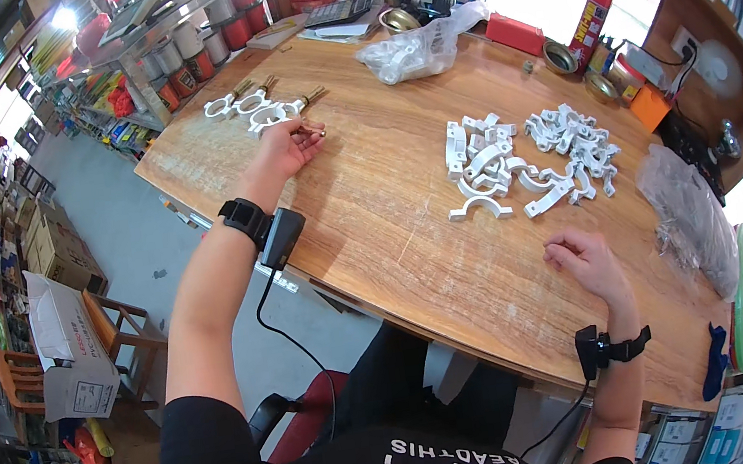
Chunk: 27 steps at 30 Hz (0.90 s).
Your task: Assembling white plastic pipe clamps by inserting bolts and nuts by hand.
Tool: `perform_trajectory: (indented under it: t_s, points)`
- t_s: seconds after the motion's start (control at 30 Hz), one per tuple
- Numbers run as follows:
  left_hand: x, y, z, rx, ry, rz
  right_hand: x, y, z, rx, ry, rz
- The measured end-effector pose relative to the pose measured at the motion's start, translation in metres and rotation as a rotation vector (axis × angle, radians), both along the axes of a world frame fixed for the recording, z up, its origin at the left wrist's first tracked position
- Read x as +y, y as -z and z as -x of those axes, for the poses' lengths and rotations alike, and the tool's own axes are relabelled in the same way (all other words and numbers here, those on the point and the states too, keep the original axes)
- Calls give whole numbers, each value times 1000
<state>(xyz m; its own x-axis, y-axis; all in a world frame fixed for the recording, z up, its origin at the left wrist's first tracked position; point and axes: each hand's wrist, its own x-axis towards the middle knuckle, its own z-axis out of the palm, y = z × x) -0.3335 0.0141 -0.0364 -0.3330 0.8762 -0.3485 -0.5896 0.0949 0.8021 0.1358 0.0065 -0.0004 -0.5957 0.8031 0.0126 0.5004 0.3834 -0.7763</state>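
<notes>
Your left hand (286, 149) was stretched far out toward the far left corner of the table (389, 220). Its fingers were pinched on a small brass screw (313, 132). The screw was tiny, so I could not tell more about it. Just past that hand lay a few done clips (257, 111), white rings with brass screws sticking out. They sat in a short row along the far left edge, and the screws pointed away from you and to the right.

Your right hand (582, 261) rested near the near right edge of the table. Its fingers were curled in and held nothing that I could see. The pile of white clips (527, 164) lay just beyond that hand, toward the middle of the table. So your right hand was much nearer the pile, and your left hand was well apart from it.
</notes>
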Motion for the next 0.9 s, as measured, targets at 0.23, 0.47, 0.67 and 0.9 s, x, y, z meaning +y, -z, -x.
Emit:
perform_trajectory:
  t_s: [0.23,0.47,0.67,0.9]
  points:
    - [7,4,-29,-97,-128,-77,0,3,-1,-53,-4,-48]
    - [15,7,-38,-219,-178,-139,-1,4,-1,-108,-29,-37]
    - [11,-1,-41,-138,-23,-111,-2,7,1,-81,-36,-29]
    - [-7,-11,-21,317,97,-137,2,9,-4,-74,-10,-1]
